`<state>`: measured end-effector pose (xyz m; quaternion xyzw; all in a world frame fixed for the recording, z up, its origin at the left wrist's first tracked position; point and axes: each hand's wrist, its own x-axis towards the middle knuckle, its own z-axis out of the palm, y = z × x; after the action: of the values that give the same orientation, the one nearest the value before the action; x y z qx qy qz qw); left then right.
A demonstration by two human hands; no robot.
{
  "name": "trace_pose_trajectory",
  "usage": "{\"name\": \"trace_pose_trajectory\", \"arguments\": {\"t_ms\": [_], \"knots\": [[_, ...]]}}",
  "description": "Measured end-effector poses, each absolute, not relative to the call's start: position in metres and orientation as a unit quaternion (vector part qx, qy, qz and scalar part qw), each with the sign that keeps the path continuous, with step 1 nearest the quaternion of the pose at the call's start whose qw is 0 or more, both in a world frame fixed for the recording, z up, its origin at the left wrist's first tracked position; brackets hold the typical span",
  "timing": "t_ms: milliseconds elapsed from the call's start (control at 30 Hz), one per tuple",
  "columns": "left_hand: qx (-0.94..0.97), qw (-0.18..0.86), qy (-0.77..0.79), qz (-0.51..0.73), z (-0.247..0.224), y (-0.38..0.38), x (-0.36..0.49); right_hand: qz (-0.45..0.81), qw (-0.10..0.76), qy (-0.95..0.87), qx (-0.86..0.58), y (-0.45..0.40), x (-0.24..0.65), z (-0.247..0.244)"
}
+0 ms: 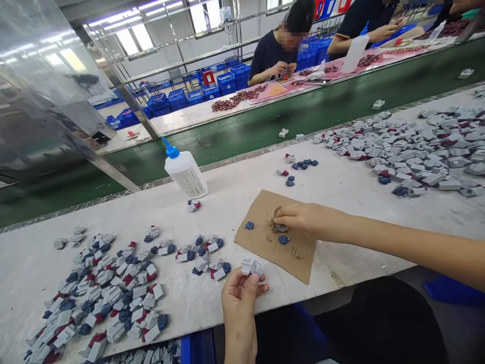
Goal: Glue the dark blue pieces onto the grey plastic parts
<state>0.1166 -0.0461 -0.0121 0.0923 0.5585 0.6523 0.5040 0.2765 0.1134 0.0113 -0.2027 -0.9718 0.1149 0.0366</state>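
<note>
My left hand (242,301), near the front edge of the table, pinches a light grey plastic piece (250,266) between thumb and fingers. Over a brown cardboard sheet (278,260), my right hand (305,220) has its fingertips pressed together at a small round dark dish (281,228). Whatever those fingertips hold is hidden. Brown stains and crumbs surround the dish. Two small dark blue pieces (283,239) lie on the cardboard, one just below the dish and one to its left.
Grey pieces with blue and red parts (125,293) are heaped at left. A larger heap of mostly grey pieces (428,151) covers the right. A white bottle with blue nozzle (187,174) stands behind. Beyond the green conveyor belt (242,131), other people (271,55) work.
</note>
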Motion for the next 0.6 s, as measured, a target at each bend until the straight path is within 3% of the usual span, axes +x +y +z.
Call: {"name": "trace_pose_trajectory", "arguments": {"t_ms": [400,600], "knots": [[0.099,0.510,0.563,0.643,-0.011,-0.047,0.117,-0.035,-0.077,-0.988,-0.131,0.118,0.263,0.007],[0.093,0.506,0.554,0.654,-0.007,-0.044,0.121,0.083,-0.017,-0.981,-0.175,0.118,0.262,0.021]]}}
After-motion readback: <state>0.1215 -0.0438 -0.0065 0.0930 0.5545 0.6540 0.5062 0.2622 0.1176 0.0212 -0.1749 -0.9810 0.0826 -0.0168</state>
